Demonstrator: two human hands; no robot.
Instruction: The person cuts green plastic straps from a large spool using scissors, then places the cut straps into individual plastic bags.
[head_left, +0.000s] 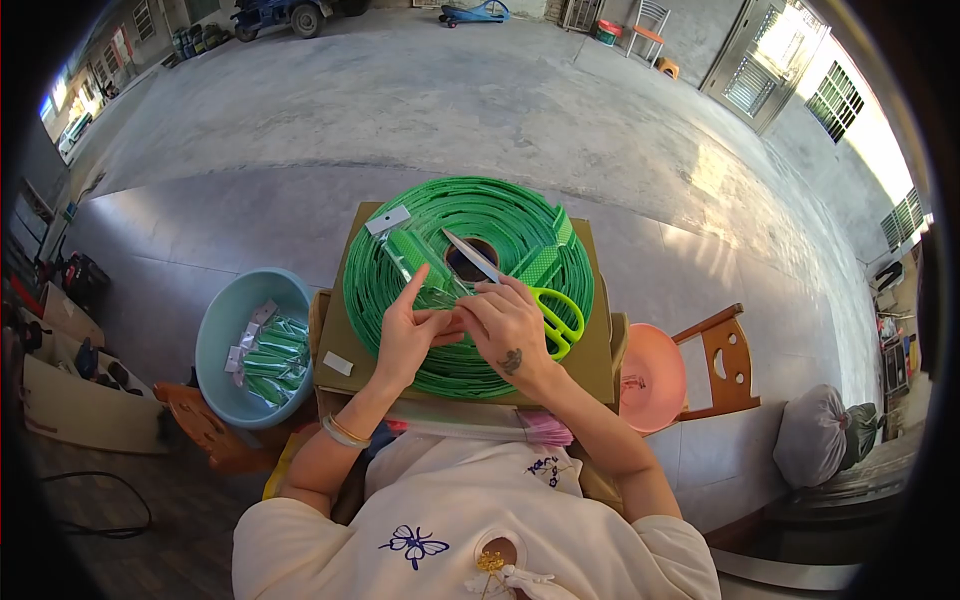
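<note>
A large coil of green strap lies on a brown box top. Over its middle, my left hand is closed with thumb and fingers at the lower edge of a clear packet with folded green strap inside and a white header. My right hand is pinched beside the left fingertips at the packet's bottom corner. Scissors with lime-green handles lie on the coil, partly under my right hand, blades pointing up-left. A short folded green piece rests on the coil's right side.
A light blue basin with several green packets stands at the left. At the right are a pink basin and a wooden chair back. A white tag lies on the box's left part. Tied bags sit farther right.
</note>
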